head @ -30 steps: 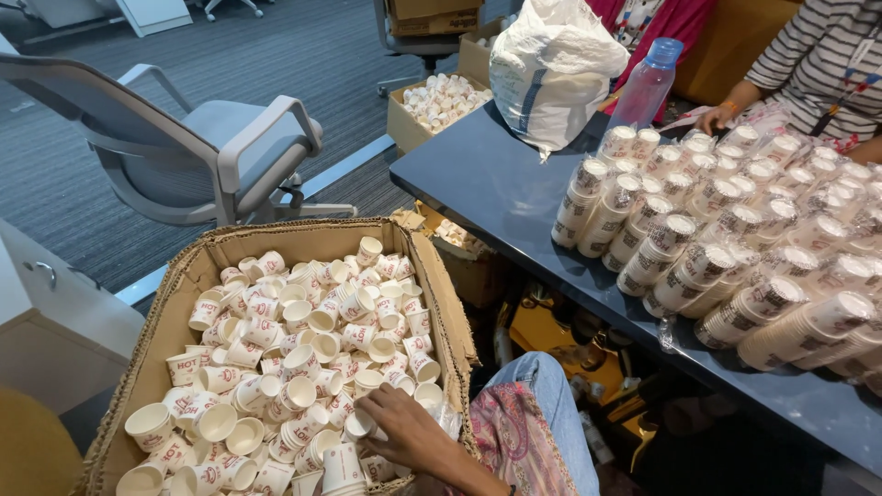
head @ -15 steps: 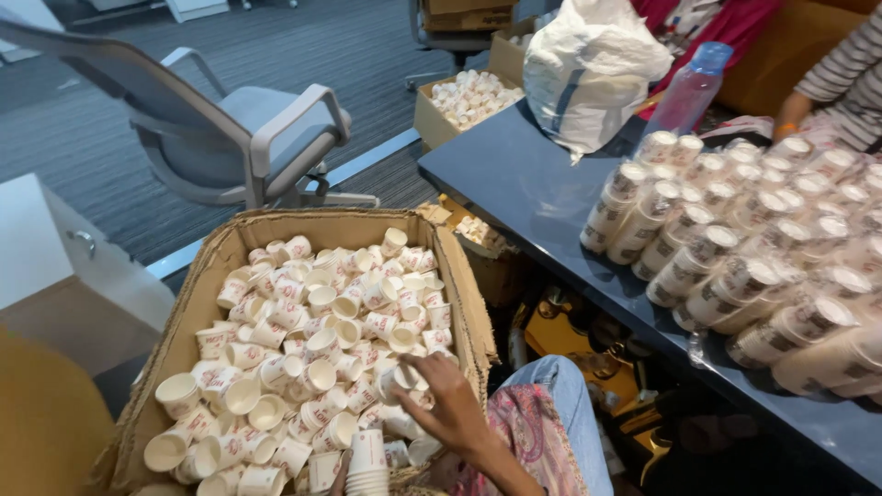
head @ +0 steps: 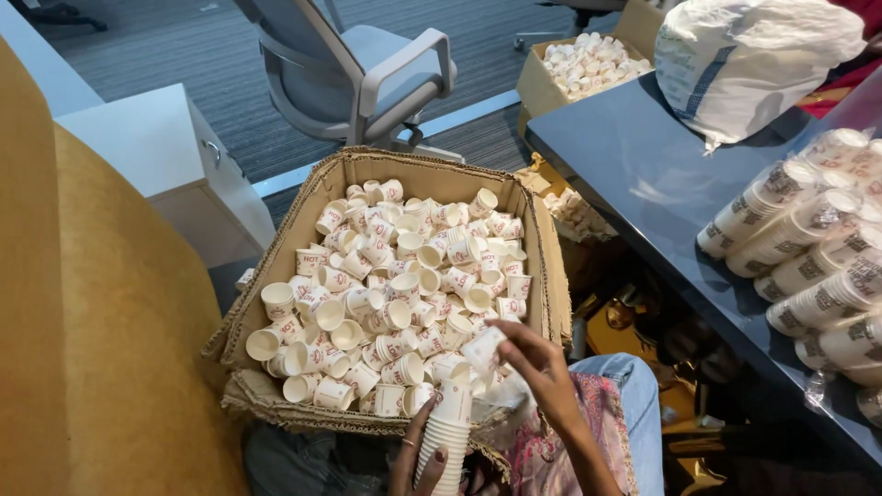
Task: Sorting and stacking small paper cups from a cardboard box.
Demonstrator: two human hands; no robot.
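Over the cardboard box (head: 542, 266), left hand (head: 418, 455) gripping cup stack (head: 447, 432), right hand (head: 542, 367) pinching one cup (head: 482, 349)

A tall nested stack of small white paper cups (head: 446, 439) with red print stands upright at the near edge of the cardboard box (head: 276, 276), gripped from below. Just above it a single matching cup (head: 481, 349) is held tilted. The box is heaped with loose cups (head: 404, 276) lying every way.
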